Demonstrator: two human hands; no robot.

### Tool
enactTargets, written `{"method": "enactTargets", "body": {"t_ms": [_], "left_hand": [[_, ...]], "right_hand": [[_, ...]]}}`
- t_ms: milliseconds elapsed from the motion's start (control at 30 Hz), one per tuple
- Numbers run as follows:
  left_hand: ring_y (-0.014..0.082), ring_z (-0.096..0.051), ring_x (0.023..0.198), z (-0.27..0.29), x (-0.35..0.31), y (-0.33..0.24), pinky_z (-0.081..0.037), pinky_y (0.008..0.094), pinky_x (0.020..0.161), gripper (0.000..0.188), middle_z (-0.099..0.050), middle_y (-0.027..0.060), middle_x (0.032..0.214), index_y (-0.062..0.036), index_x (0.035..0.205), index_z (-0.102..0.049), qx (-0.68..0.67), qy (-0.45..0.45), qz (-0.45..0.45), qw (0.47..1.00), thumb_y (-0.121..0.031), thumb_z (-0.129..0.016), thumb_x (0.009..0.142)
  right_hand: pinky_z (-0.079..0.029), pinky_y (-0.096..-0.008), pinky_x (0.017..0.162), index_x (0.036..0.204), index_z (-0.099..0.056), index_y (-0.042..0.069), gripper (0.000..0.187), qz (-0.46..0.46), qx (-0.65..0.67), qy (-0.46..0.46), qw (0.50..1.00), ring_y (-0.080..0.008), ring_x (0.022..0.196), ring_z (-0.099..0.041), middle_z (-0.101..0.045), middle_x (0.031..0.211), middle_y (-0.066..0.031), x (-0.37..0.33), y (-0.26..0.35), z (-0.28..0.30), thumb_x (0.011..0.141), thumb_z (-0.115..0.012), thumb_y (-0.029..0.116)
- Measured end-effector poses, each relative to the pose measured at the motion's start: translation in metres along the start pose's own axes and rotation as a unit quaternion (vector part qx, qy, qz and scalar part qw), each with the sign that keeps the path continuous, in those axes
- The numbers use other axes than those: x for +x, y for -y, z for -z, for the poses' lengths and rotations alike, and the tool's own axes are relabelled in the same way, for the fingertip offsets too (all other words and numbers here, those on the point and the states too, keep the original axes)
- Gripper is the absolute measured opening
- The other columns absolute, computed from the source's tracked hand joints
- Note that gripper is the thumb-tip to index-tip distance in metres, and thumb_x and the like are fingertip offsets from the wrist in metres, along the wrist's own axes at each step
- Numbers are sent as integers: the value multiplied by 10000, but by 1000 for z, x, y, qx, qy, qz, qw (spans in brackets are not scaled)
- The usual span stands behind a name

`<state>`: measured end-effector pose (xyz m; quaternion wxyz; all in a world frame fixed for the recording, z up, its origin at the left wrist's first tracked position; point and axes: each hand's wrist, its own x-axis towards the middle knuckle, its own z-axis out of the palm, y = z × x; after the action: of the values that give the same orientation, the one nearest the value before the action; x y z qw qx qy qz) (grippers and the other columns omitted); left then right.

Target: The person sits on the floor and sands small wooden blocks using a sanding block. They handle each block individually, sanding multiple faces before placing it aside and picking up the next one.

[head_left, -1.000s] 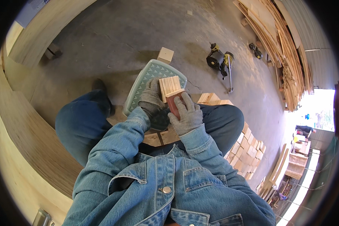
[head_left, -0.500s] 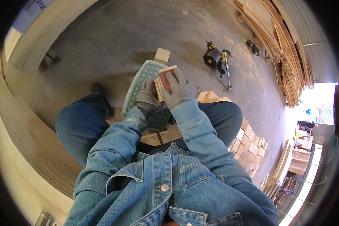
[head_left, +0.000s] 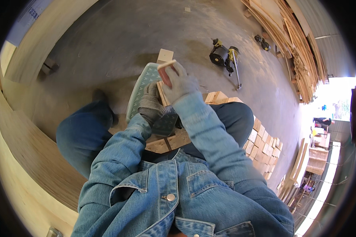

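My gloved left hand (head_left: 151, 103) is closed around a pale wooden block (head_left: 161, 93) and steadies it over a light teal plastic stool (head_left: 135, 94) with a patterned top. In my gloved right hand (head_left: 181, 85) is a reddish-brown sanding block (head_left: 164, 74) with a pale edge, gripped from its right side. It lies against the wooden block's upper right side; my fingers hide the exact contact. Just beyond the stool, another pale wooden block (head_left: 165, 55) stands on the floor.
Stacked wooden blocks (head_left: 265, 148) fill the floor by my right knee. Farther out stand yellow-and-black power tools (head_left: 225, 56). Long boards (head_left: 290, 47) lean at the far right. Large plywood sheets (head_left: 31, 146) line my left. A person (head_left: 322, 121) is by the bright doorway.
My right hand has slid the sanding block a little away from me and to the left along the wooden block. My left hand keeps its hold. The whole view has shifted slightly.
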<state>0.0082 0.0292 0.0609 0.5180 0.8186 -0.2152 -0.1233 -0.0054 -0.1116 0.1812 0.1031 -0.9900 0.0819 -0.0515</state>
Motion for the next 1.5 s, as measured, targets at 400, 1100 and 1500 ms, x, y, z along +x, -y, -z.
{"method": "enactTargets", "body": {"t_ms": [400,1100,1500], "left_hand": [[334,-534,1381,-20,9,57,-463,435,1148,1144,-495,189,1508,-2,1570,-332,-77,25,-38,996,-192,-950,627],[222,-660,1170,35,-3,-67,-549,365,986,478,-675,149,1327,42,1414,-581,-256,24,40,966,-41,-719,964],[349,-545,1358,26,-18,-15,-436,420,1160,1005,-556,239,1439,30,1504,-439,28,-1,-15,999,-299,-944,700]], "right_hand": [[-516,-437,1057,1320,-686,64,657,-216,266,33,939,-364,1206,-671,-709,1267,-195,-43,-124,-41,755,-857,351],[-539,-444,970,1434,-638,152,594,-96,572,74,811,-285,1186,-666,-702,1286,-89,-48,-107,-59,865,-798,206],[-519,-381,1076,1458,-604,44,732,-208,322,197,902,-322,1216,-686,-697,1348,-193,-77,-104,-27,848,-870,350]]}}
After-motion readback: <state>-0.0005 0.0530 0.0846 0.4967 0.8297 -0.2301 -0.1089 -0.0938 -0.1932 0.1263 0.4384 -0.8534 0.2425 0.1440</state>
